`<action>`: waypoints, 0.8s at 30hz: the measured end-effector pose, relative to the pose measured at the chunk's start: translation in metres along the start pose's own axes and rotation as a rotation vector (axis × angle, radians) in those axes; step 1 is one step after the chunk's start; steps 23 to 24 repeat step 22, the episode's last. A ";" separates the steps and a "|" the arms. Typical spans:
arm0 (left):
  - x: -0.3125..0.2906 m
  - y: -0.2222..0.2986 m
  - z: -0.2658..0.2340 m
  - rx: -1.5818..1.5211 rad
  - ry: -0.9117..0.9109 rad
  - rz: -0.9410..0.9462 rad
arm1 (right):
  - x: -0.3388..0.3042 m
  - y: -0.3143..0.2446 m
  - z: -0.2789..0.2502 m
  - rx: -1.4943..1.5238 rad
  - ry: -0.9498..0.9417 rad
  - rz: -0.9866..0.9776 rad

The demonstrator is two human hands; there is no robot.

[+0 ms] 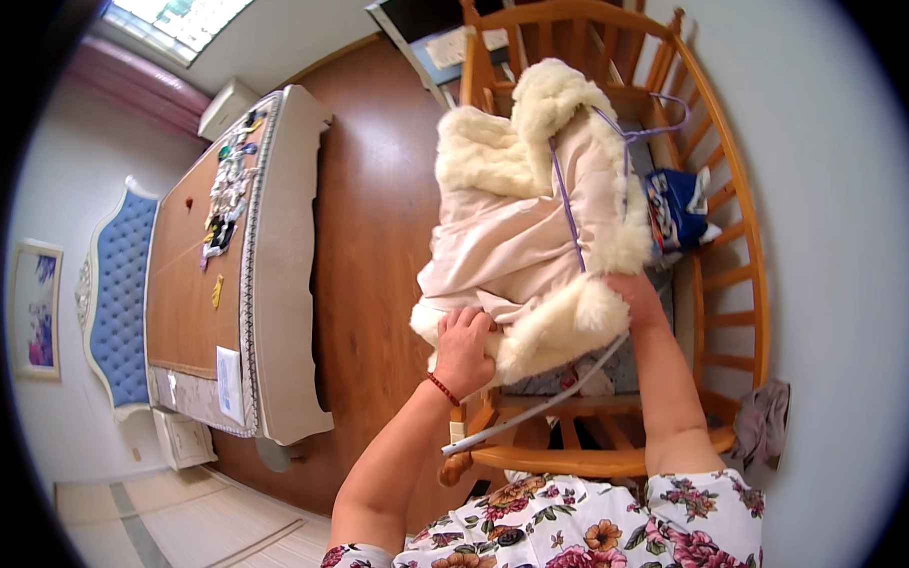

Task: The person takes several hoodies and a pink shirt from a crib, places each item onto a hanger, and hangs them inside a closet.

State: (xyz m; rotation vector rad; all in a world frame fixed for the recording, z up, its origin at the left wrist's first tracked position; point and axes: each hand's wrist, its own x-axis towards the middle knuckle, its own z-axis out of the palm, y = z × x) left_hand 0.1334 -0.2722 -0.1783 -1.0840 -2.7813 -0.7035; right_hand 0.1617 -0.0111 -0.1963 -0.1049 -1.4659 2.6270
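Observation:
A cream fur coat with pale pink lining lies spread over a wooden crib and past its left side, lining up. A purple hanger runs across the lining, and its hook stands out to the right near the bunched fur. My left hand is closed on the coat's near left edge, fingers curled over the lining. At the near right edge, my right hand grips the fur, its fingers mostly hidden. A thin pale rod slants from beside my right hand to the crib's near left corner; I cannot tell whether it is held.
The wooden crib stands against the right wall, with a blue package inside. A grey cloth hangs by its near right corner. Across the wooden floor, a bed at left carries several small items.

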 end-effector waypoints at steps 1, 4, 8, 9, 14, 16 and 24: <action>-0.001 -0.004 0.001 -0.070 0.017 -0.026 | 0.003 0.002 0.001 0.005 -0.049 -0.019; -0.008 -0.015 -0.003 -0.159 0.083 -0.085 | 0.008 -0.006 0.032 -0.052 -0.141 0.001; -0.029 -0.022 -0.011 -0.321 0.233 -0.147 | 0.006 -0.019 0.086 -0.318 -0.207 0.095; -0.036 -0.023 -0.017 -0.462 0.275 -0.198 | 0.002 -0.023 0.104 -0.454 -0.256 0.113; -0.089 -0.029 -0.059 -1.186 0.582 -0.501 | -0.030 -0.011 0.171 -0.663 -0.506 0.170; -0.114 -0.012 -0.094 -1.290 0.622 -0.563 | -0.050 0.007 0.208 -0.566 -0.673 0.140; -0.189 0.033 -0.146 -1.125 0.604 -0.382 | -0.128 0.079 0.286 -0.629 -0.996 -0.285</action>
